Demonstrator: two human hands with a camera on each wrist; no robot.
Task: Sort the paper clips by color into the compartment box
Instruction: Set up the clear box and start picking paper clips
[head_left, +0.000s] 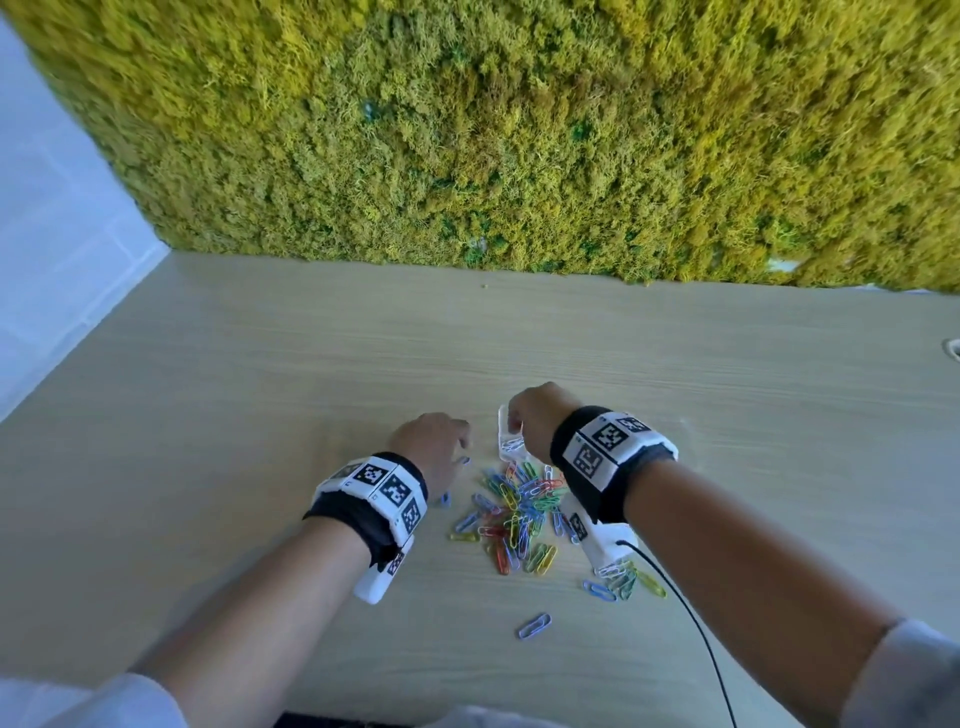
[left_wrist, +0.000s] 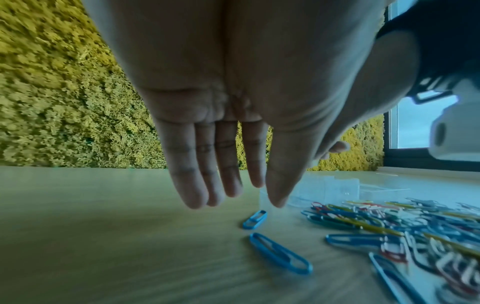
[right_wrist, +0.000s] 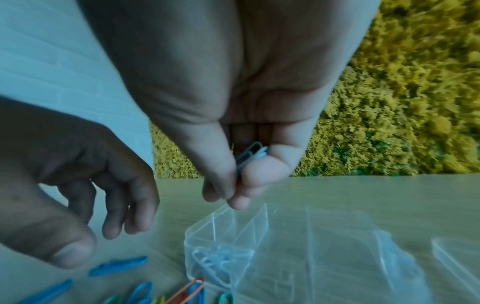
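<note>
Pinching a small bunch of pale blue paper clips (right_wrist: 250, 155) between thumb and fingertips, the right hand (head_left: 535, 421) hovers just above the clear plastic compartment box (right_wrist: 298, 242) on the light wood-grain table (head_left: 260, 395). One compartment of the box, the one at its end nearest the pile, already holds several pale clips (right_wrist: 221, 261); the neighbouring compartments visible in the right wrist view look bare. Just beside that end of the box lies the loose pile of mixed-colour paper clips (head_left: 519, 506): blue, green, yellow, red, white. Left of the box, the left hand (head_left: 434, 441) hangs above the table with fingers (left_wrist: 205, 174) straight and relaxed, holding nothing. Two bright blue clips (left_wrist: 279, 253) lie on the table under its fingertips, apart from the pile. One further blue clip (head_left: 533, 625) lies alone, well apart from the box on the near side of the pile. Behind the box stands a yellow-green moss wall (head_left: 519, 130).
</note>
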